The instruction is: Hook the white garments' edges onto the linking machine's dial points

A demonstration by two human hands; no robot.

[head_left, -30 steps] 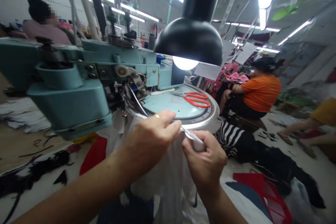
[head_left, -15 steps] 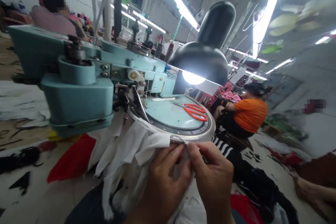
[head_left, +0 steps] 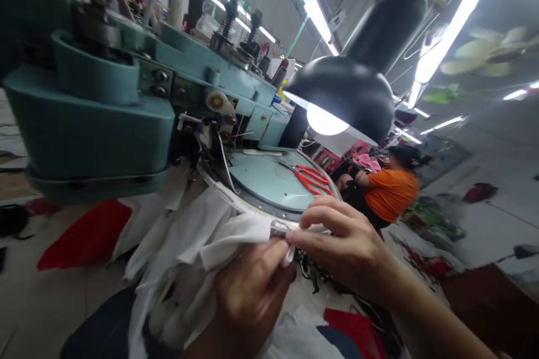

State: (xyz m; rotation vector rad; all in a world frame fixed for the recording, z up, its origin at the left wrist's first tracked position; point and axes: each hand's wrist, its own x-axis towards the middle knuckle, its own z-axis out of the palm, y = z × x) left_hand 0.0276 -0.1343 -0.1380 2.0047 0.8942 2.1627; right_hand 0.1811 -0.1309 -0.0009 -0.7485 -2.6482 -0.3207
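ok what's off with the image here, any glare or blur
In the head view, the glowing bulb under the black dome lamp is blown out, the pale green ceiling fan smears, the left hand on the white fabric looks soft, and the wide lens bends the teal sewing machine.

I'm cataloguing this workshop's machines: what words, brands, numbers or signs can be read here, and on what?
No text can be read in this view.
Small yellow mark on the teal metal sewing machine: too small to read.
White paper sheet below the black dome lamp: too blurred to tell whether it bears text.
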